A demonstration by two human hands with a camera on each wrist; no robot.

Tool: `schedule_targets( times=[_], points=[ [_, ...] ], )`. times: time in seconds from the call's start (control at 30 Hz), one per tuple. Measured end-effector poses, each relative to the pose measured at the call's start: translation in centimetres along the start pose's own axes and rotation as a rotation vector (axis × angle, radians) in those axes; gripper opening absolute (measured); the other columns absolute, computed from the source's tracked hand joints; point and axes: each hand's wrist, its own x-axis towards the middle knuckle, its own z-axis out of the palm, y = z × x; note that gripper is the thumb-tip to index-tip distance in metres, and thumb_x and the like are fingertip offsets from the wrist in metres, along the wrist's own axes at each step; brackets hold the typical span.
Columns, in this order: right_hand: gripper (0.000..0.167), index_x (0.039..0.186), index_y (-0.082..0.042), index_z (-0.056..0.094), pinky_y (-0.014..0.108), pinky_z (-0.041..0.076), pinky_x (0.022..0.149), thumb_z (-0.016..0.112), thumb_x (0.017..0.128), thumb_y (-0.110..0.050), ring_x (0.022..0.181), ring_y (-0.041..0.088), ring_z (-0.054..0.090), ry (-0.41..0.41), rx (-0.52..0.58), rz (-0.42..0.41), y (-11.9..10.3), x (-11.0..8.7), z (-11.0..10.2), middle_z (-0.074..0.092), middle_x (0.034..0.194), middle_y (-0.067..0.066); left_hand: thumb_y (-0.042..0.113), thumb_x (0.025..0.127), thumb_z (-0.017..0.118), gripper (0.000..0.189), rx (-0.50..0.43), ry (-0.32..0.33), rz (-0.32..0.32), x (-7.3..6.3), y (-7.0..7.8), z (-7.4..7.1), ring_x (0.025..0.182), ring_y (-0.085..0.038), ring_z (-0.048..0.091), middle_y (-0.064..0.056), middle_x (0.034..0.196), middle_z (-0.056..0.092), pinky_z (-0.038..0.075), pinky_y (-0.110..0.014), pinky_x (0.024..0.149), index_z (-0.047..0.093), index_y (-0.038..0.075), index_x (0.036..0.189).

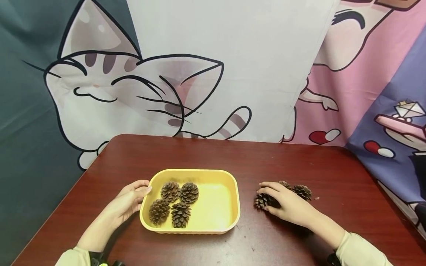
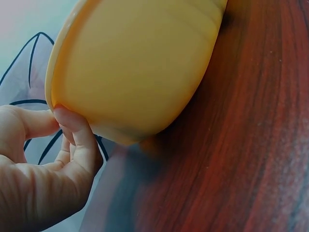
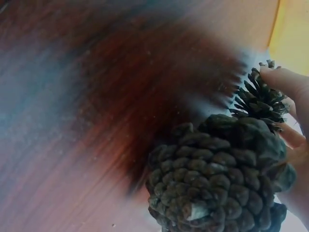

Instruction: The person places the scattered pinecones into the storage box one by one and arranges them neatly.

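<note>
A yellow plastic tray sits on the table with several brown pine cones grouped in its left half. My left hand pinches the tray's left rim between thumb and fingers, also plain in the left wrist view, where the tray wall fills the upper part. To the right of the tray, my right hand grips a pine cone, its fingers over the top and partly covering it. The right wrist view shows that cone between thumb and fingers, low over the table.
Beyond my right hand lies another pine cone, with part of one more peeking out behind the hand. A large cone fills the near part of the right wrist view. Behind the reddish-brown table hangs a cartoon-printed cloth.
</note>
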Motion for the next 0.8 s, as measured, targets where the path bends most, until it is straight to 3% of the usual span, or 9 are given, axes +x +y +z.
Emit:
schedule_targets(
  times=[0.27,0.47,0.57,0.7,0.8],
  points=[
    [0.041,0.111,-0.015,0.062,0.040,0.048,0.090,0.077,0.072,-0.015,0.114,0.020,0.053,-0.016,-0.015,0.000,0.3,0.0,0.0,0.055,0.126,0.006,0.011,0.094,0.053,0.012,-0.014,-0.011,-0.004,0.3,-0.2,0.0,0.083,-0.011,0.061,0.002,0.089,0.060,0.053,-0.029,0.069,0.045,0.011,0.103],
    [0.043,0.112,-0.016,0.062,0.039,0.049,0.086,0.077,0.071,-0.015,0.113,0.018,0.054,0.052,-0.009,-0.010,0.3,0.1,-0.6,0.055,0.126,0.004,0.013,0.094,0.054,0.015,0.011,-0.016,-0.010,0.3,0.0,0.1,0.082,-0.012,0.061,0.001,0.090,0.059,0.053,-0.029,0.069,0.044,0.009,0.105],
    [0.045,0.112,-0.015,0.062,0.029,0.047,0.089,0.078,0.070,-0.016,0.112,0.017,0.054,0.094,-0.018,-0.028,0.2,0.4,-1.2,0.054,0.126,0.002,0.014,0.094,0.054,0.018,0.021,-0.016,-0.006,0.3,0.1,0.1,0.083,-0.012,0.061,0.001,0.090,0.059,0.053,-0.029,0.069,0.043,0.008,0.106],
    [0.046,0.112,-0.016,0.062,0.012,0.034,0.096,0.078,0.070,-0.015,0.112,0.017,0.054,0.136,-0.002,-0.052,-0.1,0.8,-2.0,0.054,0.126,0.001,0.012,0.094,0.053,0.016,0.018,-0.023,-0.006,0.3,0.2,0.0,0.084,-0.012,0.061,0.002,0.090,0.059,0.053,-0.029,0.070,0.043,0.009,0.106],
    [0.047,0.114,-0.016,0.061,0.007,0.030,0.096,0.076,0.070,-0.012,0.112,0.017,0.053,0.174,0.030,-0.064,-0.4,1.4,-2.4,0.054,0.126,0.001,0.011,0.094,0.053,0.014,0.001,-0.027,-0.003,0.3,0.2,-0.1,0.084,-0.012,0.061,0.002,0.089,0.060,0.053,-0.029,0.070,0.044,0.009,0.104]
  ],
)
